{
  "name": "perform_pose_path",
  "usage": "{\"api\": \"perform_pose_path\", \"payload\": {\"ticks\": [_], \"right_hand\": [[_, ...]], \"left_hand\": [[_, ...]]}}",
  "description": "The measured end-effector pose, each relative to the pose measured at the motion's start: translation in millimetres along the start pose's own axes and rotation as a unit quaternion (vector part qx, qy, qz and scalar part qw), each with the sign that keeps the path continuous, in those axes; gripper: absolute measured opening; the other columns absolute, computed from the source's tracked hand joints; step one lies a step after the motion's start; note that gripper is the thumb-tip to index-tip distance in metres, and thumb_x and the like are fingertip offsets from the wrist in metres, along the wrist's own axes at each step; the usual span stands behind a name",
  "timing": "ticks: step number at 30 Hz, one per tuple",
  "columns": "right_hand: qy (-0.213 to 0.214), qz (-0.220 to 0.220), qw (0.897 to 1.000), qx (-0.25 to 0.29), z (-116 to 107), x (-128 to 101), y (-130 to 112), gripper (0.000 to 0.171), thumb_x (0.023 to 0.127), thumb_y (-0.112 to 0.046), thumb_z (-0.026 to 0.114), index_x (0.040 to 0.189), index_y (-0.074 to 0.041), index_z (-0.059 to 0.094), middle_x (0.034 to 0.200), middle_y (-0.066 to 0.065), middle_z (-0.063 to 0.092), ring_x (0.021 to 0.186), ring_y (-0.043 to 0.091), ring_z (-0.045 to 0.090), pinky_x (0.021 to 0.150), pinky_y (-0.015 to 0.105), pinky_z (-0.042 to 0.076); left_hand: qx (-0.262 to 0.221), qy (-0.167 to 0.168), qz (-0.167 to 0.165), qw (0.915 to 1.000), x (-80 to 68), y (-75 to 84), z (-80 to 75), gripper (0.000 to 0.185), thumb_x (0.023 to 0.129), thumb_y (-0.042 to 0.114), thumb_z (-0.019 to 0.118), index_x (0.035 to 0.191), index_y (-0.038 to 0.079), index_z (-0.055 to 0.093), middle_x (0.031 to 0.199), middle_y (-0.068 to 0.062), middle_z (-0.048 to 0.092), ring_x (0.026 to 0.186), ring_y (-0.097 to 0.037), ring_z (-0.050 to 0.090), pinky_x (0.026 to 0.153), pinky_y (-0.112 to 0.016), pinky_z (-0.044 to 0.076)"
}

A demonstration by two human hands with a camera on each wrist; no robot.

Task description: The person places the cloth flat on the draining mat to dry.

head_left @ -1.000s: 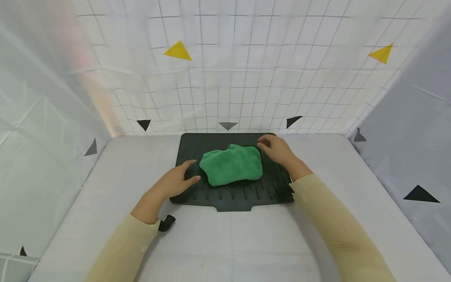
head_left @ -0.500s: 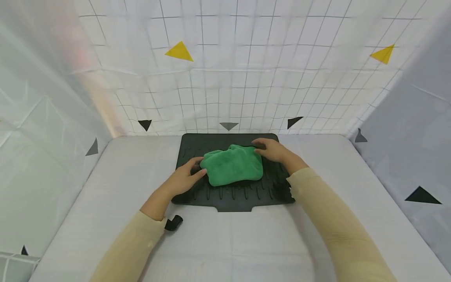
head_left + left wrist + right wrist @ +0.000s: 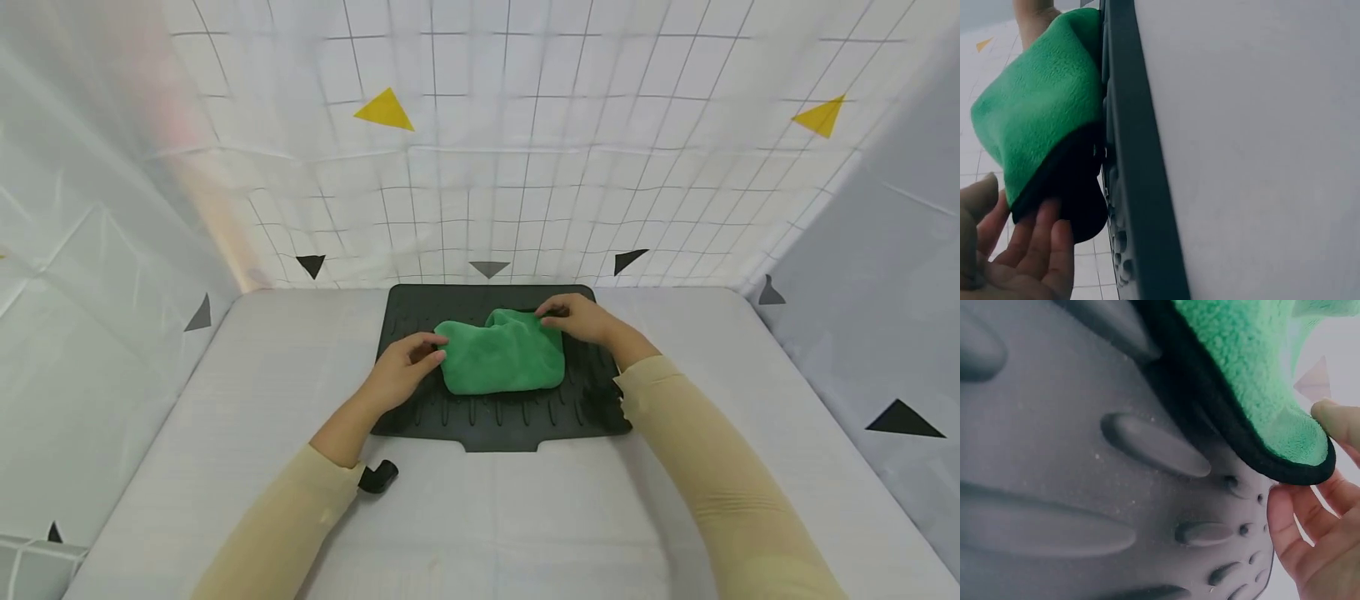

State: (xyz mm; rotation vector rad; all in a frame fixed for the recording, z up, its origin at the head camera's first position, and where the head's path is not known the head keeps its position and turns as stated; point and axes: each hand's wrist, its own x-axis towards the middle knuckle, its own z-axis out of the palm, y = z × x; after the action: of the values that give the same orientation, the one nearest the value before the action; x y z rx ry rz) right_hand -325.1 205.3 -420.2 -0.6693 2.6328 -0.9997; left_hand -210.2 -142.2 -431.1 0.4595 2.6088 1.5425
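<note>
While the right hand pinches the green cloth at its upper-right corner mid-frame, the left hand, its grip unclear, should hold the left edge equally taut.

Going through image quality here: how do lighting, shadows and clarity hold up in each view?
Head: bright, with a soft shadow beside the right sleeve on the table; left wrist: dimmer, detail lost in darkness under the green cloth; right wrist: greyish, ribs of the dark mat readable, washed out pale behind the right hand.
</note>
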Motion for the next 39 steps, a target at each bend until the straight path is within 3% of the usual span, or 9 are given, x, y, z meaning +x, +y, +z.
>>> {"api": "perform_pose_path", "payload": {"ticks": [7,10,16,21,25,27,31,34,39], "right_hand": [[0.010,-0.002,1.000,0.003,-5.6,-4.8,-1.2,0.028,0.097,-0.014,0.068,0.125,-0.009,0.069,0.130,0.012,0.063,0.117,0.031,0.060,0.095,0.047,0.050],[0.023,0.010,0.999,0.020,-14.5,-12.2,-0.8,0.030,0.098,-0.015,0.068,0.127,-0.011,0.069,0.137,0.013,0.059,0.124,0.033,0.057,0.099,0.049,0.048],[0.070,0.035,0.996,0.042,-38.3,-32.2,1.7,0.036,0.099,-0.022,0.066,0.134,-0.011,0.064,0.149,0.016,0.048,0.131,0.041,0.050,0.102,0.054,0.045],[0.104,0.059,0.991,0.065,-52.6,-47.3,3.6,0.043,0.100,-0.026,0.065,0.139,-0.009,0.060,0.149,0.017,0.047,0.122,0.039,0.057,0.089,0.044,0.052],[0.120,0.077,0.987,0.071,-59.0,-57.7,7.7,0.047,0.099,-0.031,0.066,0.140,-0.011,0.059,0.144,0.014,0.052,0.110,0.035,0.061,0.075,0.034,0.050],[0.116,0.087,0.986,0.082,-60.7,-61.4,11.3,0.048,0.098,-0.033,0.067,0.141,-0.013,0.058,0.144,0.012,0.051,0.108,0.036,0.061,0.076,0.035,0.048],[0.074,0.103,0.985,0.114,-57.7,-67.2,20.3,0.050,0.096,-0.031,0.070,0.140,-0.011,0.058,0.141,0.015,0.051,0.111,0.041,0.060,0.092,0.047,0.050],[0.025,0.101,0.987,0.123,-50.8,-70.2,25.8,0.047,0.095,-0.025,0.072,0.137,-0.008,0.060,0.134,0.017,0.052,0.108,0.037,0.064,0.098,0.051,0.049],[-0.053,0.095,0.987,0.116,-39.7,-71.9,29.5,0.043,0.094,-0.017,0.072,0.134,-0.004,0.061,0.126,0.017,0.058,0.097,0.026,0.070,0.092,0.046,0.054]], "left_hand": [[0.021,0.057,0.000,0.9982,2.8,2.7,1.0,0.034,0.100,0.025,0.065,0.133,0.016,0.063,0.110,-0.007,0.064,0.091,-0.022,0.059,0.073,-0.035,0.051],[0.022,0.084,0.001,0.9962,2.4,3.1,-3.1,0.037,0.099,0.023,0.066,0.135,0.016,0.062,0.112,-0.007,0.062,0.087,-0.021,0.059,0.068,-0.033,0.050],[0.020,0.124,0.003,0.9920,4.3,6.5,-12.4,0.044,0.098,0.019,0.068,0.140,0.012,0.057,0.117,-0.011,0.059,0.089,-0.021,0.062,0.070,-0.031,0.052],[0.014,0.146,0.014,0.9891,8.2,10.0,-20.0,0.048,0.097,0.016,0.069,0.142,0.011,0.055,0.123,-0.016,0.057,0.089,-0.021,0.062,0.072,-0.028,0.053],[0.022,0.152,0.018,0.9880,10.6,12.5,-26.8,0.048,0.097,0.014,0.068,0.143,0.011,0.054,0.126,-0.018,0.056,0.087,-0.021,0.060,0.071,-0.029,0.051],[0.031,0.152,0.015,0.9878,11.3,12.5,-29.8,0.048,0.098,0.014,0.067,0.144,0.010,0.054,0.128,-0.018,0.055,0.088,-0.022,0.059,0.072,-0.031,0.051],[0.054,0.132,-0.014,0.9898,12.8,10.0,-33.3,0.048,0.099,0.014,0.065,0.145,0.007,0.052,0.131,-0.020,0.055,0.091,-0.025,0.059,0.073,-0.036,0.051],[0.084,0.089,-0.052,0.9911,14.8,4.7,-34.2,0.049,0.099,0.014,0.064,0.145,0.005,0.051,0.133,-0.020,0.054,0.095,-0.025,0.062,0.074,-0.036,0.052],[0.140,0.024,-0.097,0.9850,19.8,-5.9,-34.3,0.049,0.099,0.017,0.063,0.145,0.004,0.051,0.128,-0.018,0.058,0.089,-0.024,0.062,0.070,-0.035,0.052]]}}
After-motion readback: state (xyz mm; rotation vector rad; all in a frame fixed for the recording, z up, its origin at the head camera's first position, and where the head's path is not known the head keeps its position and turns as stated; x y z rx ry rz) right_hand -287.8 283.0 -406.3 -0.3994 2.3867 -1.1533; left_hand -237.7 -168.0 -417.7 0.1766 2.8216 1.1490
